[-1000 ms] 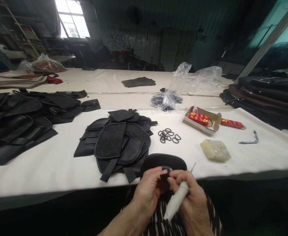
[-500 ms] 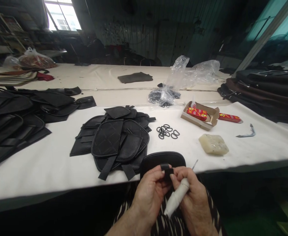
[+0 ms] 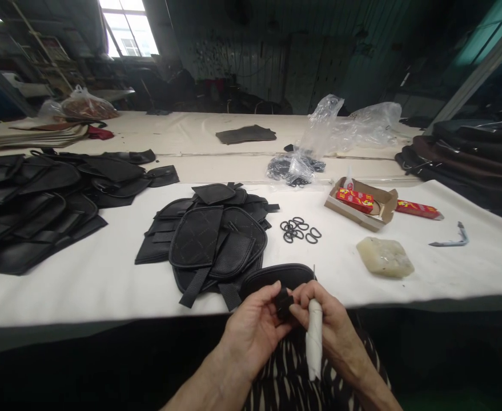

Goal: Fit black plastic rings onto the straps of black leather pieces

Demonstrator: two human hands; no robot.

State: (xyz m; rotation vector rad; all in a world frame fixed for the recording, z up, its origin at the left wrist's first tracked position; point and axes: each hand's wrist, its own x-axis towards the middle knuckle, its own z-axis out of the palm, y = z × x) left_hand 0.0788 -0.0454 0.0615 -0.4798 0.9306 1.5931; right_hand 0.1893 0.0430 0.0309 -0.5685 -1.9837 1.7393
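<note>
My left hand (image 3: 251,325) is closed on a short black strap (image 3: 283,303) folded over on itself. The strap seems to belong to a curved black leather piece (image 3: 276,276) lying behind my fingers at the table edge. My right hand (image 3: 334,319) grips an awl (image 3: 314,345) with a white-wrapped handle. Its thin metal tip points up past my knuckles. Right thumb and forefinger also pinch near the strap's right side. Fingers hide part of the strap. Beyond my hands lie several black D-shaped rings (image 3: 300,230).
To the left are a stack of black leather pieces (image 3: 195,237) and a larger pile (image 3: 32,200). On the right lie a yellowish wax-like block (image 3: 385,257), a cardboard box (image 3: 357,216) with red packets, and a bent blue-grey tool (image 3: 450,242). Plastic bags (image 3: 323,128) sit farther back.
The awl has swung from slanted to nearly upright in my right hand. The strap has turned between my fingers. The view has shifted left, so the table things sit farther right.
</note>
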